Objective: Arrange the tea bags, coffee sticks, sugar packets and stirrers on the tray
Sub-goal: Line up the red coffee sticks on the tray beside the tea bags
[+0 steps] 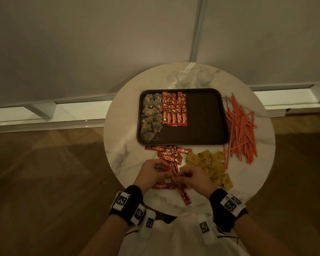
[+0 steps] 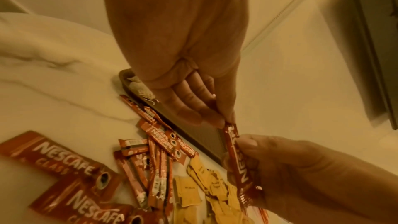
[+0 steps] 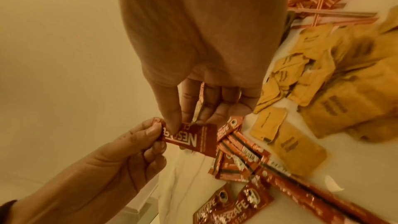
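Note:
The dark brown tray (image 1: 201, 117) carries tea bags (image 1: 151, 115) down its left side, with rows of red coffee sticks (image 1: 175, 109) beside them. Loose coffee sticks (image 1: 169, 154) lie on the table in front of the tray. Yellow sugar packets (image 1: 211, 165) are heaped to their right, and orange stirrers (image 1: 240, 126) are piled right of the tray. Near the table's front edge, my left hand (image 1: 167, 174) (image 2: 224, 120) and right hand (image 1: 180, 177) (image 3: 178, 123) both pinch one coffee stick (image 2: 237, 156) (image 3: 189, 137) just above the loose pile.
The round marble table (image 1: 129, 157) stands close to a white wall. Two clear glasses (image 1: 183, 78) sit behind the tray. The tray's right half is bare. More coffee sticks (image 1: 163, 186) lie under and in front of my hands.

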### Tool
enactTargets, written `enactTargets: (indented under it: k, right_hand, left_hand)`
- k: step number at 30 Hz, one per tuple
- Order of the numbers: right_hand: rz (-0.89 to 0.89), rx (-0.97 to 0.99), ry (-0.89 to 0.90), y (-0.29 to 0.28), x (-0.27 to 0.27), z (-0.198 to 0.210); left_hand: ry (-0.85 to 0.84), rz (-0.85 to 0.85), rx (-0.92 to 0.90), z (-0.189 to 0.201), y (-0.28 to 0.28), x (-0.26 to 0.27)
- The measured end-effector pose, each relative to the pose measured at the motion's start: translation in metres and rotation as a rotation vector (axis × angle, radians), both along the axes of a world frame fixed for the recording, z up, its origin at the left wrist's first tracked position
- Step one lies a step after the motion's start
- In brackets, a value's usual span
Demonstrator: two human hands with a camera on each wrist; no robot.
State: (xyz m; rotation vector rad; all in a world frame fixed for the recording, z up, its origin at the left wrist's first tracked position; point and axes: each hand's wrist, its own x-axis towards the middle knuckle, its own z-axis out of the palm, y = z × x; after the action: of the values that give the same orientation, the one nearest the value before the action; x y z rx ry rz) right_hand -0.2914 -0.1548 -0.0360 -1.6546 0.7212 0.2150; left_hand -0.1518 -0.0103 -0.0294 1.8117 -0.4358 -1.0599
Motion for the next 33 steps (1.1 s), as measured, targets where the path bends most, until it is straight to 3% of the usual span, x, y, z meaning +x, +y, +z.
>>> enactTargets:
  k: [10, 14, 19, 25, 33]
  right_hand:
    - [-0.054, 0.085, 0.038, -0.035, -0.002, -0.004]
    - [-0.112, -0.031, 0.063, -0.055, 0.015, -0.011]
    - [-0.205, -0.054, 0.071, -0.082, 0.060, -0.019]
    - [-0.184, -0.142, 0.132, -0.099, 0.128, -0.035]
    - [-0.166, -0.200, 0.248, -0.106, 0.191, -0.057]
  left_hand:
    - [-0.050, 0.070, 0.070, 0.002, -0.041, -0.001]
    - [-0.070, 0.276, 0.127, -0.009, -0.039, 0.015]
    - [-0.062, 0.454, 0.322, -0.038, -0.021, 0.049]
    - [0.084, 0.284, 0.507, -0.066, -0.014, 0.079]
    - [0.091, 0.271, 0.584, -0.087, -0.012, 0.089]
